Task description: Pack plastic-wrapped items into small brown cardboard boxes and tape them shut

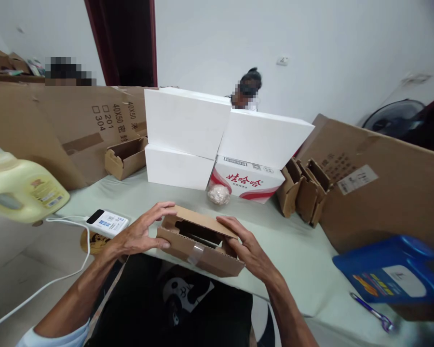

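Observation:
A small brown cardboard box (211, 258) lies at the table's front edge, its top partly open and a piece of clear tape on its near side. My left hand (141, 231) grips its left end, thumb on the near wall and fingers at the far flap. At the right end my right hand (248, 246) holds it, fingers over the far flap and side. The dark inside shows through a gap; what lies in it I cannot make out. Beyond the box sits a crumpled ball of clear tape or plastic (219, 194).
White boxes (188, 123) and a red-and-white printed carton (248, 178) stack at the back. Open cardboard trays (304, 190) stand right, another tray (126, 156) left. A yellow jug (25, 188), a white device with cable (107, 222), a blue jug (390, 270) and a purple-handled tool (372, 311) flank the workspace.

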The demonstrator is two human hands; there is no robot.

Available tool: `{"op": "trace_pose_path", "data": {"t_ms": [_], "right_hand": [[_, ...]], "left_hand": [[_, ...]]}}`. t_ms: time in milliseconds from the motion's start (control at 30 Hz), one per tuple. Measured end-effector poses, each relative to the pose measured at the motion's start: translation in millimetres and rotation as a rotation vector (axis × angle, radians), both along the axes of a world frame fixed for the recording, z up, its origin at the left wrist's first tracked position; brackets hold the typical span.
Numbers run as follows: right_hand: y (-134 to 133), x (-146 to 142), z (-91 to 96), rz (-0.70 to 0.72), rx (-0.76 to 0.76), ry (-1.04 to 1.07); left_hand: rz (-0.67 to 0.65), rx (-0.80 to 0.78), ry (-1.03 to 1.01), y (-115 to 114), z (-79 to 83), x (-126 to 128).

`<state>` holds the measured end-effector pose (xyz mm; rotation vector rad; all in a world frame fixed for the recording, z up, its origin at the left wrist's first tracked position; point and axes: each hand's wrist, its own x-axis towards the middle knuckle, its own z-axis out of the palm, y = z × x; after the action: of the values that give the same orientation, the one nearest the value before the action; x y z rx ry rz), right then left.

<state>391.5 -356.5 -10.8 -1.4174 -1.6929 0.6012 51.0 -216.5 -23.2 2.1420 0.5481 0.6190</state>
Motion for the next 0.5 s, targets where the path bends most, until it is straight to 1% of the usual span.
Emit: {"op": "trace_pose_path", "data": {"t_ms": [100,200,267,333,500], "right_hand": [[-8.9,2.9,21.6,0.023,0.031,-0.016],[-18.4,-9.8,34.8,0.037,0.116,-0.147],[-20.5,-21.8,36.4,0.068,0.171,-0.292],[-18.2,-30.9,33.8,0.079,0.248,-0.424],[-4.7,-38.7,27.9,0.017,0.443,-0.688]], "left_hand": [[0.016,0.019,-0.014,-1.3,-0.1,9.7],[0.012,0.030,-0.033,-1.7,0.8,15.4],[0.019,0.048,-0.033,-1.8,1.6,17.8],[0.026,0.076,-0.024,-1.5,1.8,19.9],[0.027,0.118,-0.017,-0.4,-2.0,24.2]]}}
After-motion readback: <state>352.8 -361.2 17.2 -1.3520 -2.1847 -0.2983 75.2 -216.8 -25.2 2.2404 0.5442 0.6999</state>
